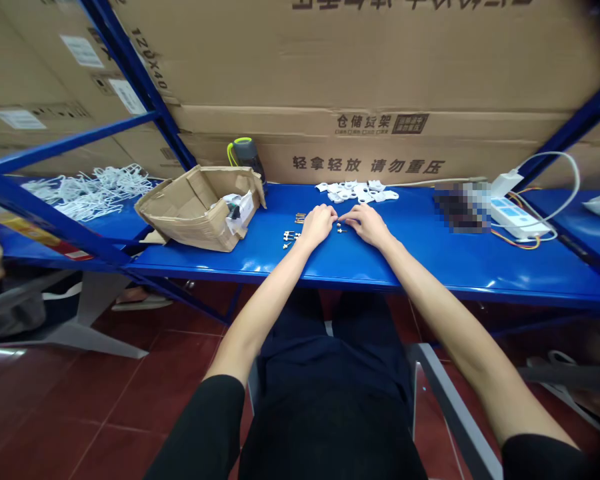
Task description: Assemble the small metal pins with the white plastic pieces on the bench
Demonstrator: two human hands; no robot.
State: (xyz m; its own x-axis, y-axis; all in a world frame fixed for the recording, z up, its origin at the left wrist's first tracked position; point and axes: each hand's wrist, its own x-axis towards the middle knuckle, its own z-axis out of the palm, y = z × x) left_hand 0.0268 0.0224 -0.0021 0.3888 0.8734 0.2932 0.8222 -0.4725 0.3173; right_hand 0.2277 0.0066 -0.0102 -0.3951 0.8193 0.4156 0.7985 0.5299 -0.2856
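Note:
My left hand (318, 223) and my right hand (367, 223) rest close together on the blue shelf (430, 257). Both have their fingers curled and pinched toward each other around something tiny that I cannot make out. Small metal parts (341, 229) lie between the fingertips. More small metal pieces (290, 237) lie just left of my left hand. A heap of white plastic parts (357, 191) sits just beyond both hands.
An open cardboard box (205, 208) stands left of the hands, with a dark bottle (247, 155) behind it. White hangers (87, 190) are piled far left. A white power strip (517, 217) with cables lies at right. Large cartons (360, 87) fill the back.

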